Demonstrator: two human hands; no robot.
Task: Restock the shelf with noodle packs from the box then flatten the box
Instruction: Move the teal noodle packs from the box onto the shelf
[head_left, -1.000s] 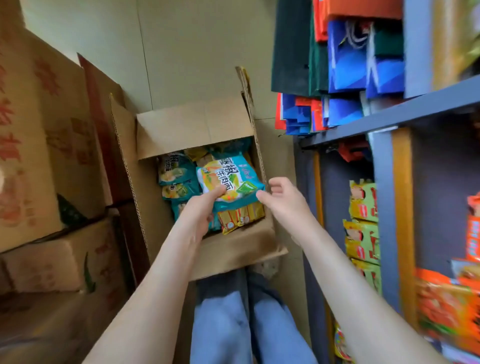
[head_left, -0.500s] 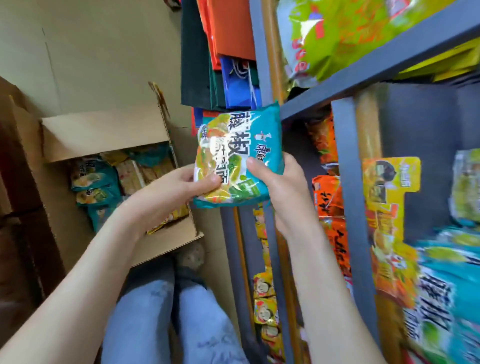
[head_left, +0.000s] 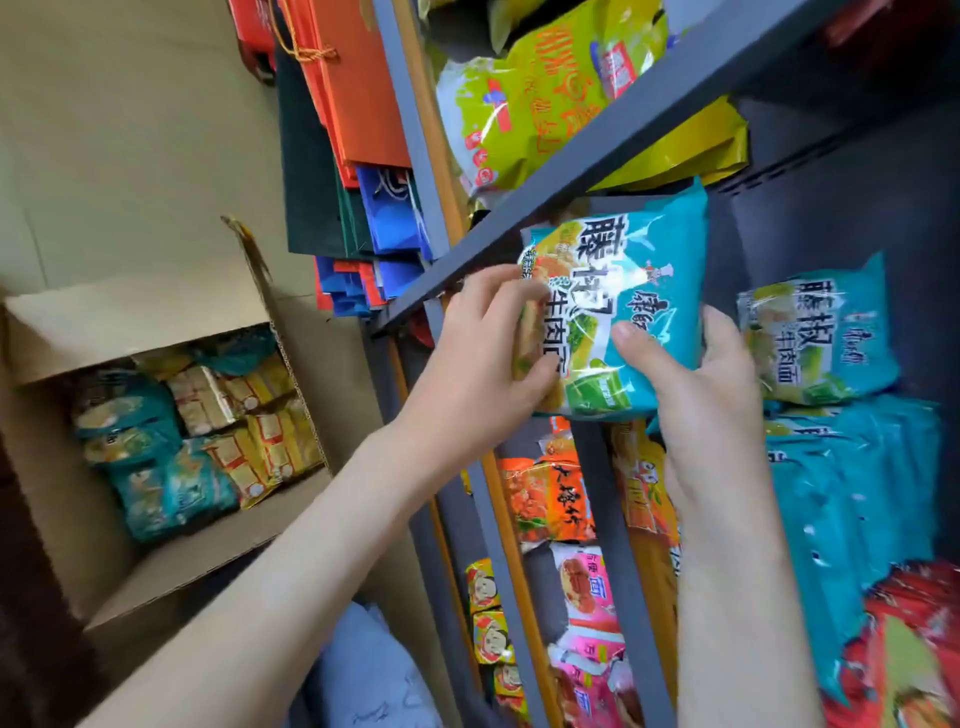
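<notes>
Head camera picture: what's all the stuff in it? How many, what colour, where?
Held noodle pack: one, teal, between both hands.
Shelved noodle packs: many, teal, right of the held one.
Shelf: one, grey, right side.
Box: one, brown, open, lower left.
Boxed packs: several, teal and yellow, inside the box.
Big bags: at least two, yellow-green and gold, top shelf.
Orange packs: a few, orange, below the held pack.
Pink packs: a few, pink, lower still.
Paper bags: several, orange, blue, dark green, left of the shelf.
Left hand: one, grips the pack's left edge.
Right hand: one, grips its lower right.
Jeans leg: one, blue, bottom centre.
</notes>
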